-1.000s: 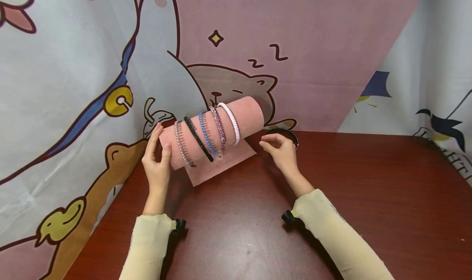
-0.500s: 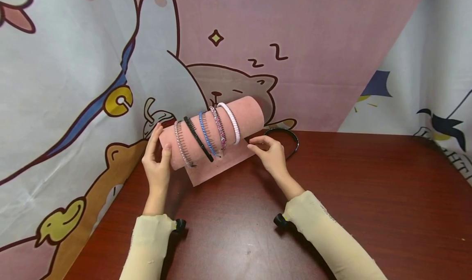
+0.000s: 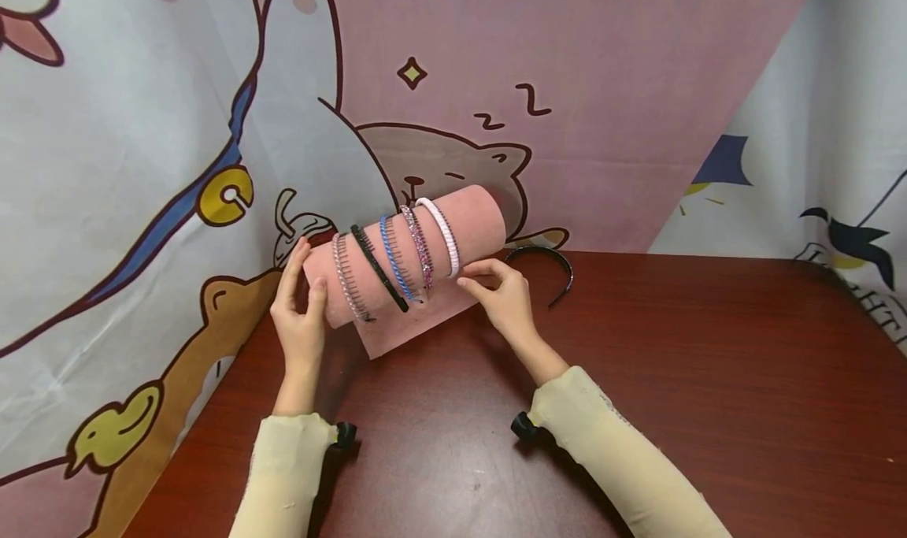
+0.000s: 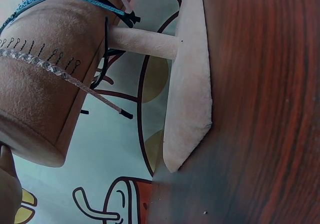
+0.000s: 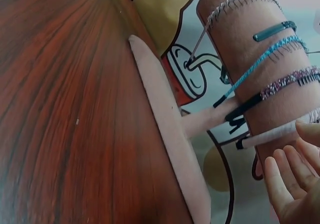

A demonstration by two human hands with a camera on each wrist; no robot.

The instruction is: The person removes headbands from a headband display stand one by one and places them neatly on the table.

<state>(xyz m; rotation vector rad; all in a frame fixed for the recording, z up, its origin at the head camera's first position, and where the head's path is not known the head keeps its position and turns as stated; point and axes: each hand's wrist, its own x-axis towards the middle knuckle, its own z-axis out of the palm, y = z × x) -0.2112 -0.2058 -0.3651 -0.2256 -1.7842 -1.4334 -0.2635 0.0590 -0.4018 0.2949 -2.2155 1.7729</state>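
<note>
A pink plush headband stand [image 3: 482,223], a roller on a short post and flat base [image 4: 192,83], stands on the table with several headbands round it. My left hand [image 3: 299,317] grips the roller's left end, thumb in front. At the other end, beside the lower tip of the white headband [image 3: 449,243], is my right hand [image 3: 506,298]. Its thumb and fingers are apart in the right wrist view, with nothing visibly held; contact with the headband cannot be told. Leftward along the roller sit a pink glittery headband [image 3: 418,243], a blue one [image 3: 393,254], a black one [image 3: 380,269] and a silvery twisted one [image 3: 345,270].
A dark headband [image 3: 569,278] lies on the reddish-brown table [image 3: 708,365], right of the stand near the back edge. Cartoon-printed cloth [image 3: 602,128] hangs behind and along the left side.
My right hand has moved left, from in front of the loose dark headband to the white headband's lower end. My left hand and the stand have stayed in place.
</note>
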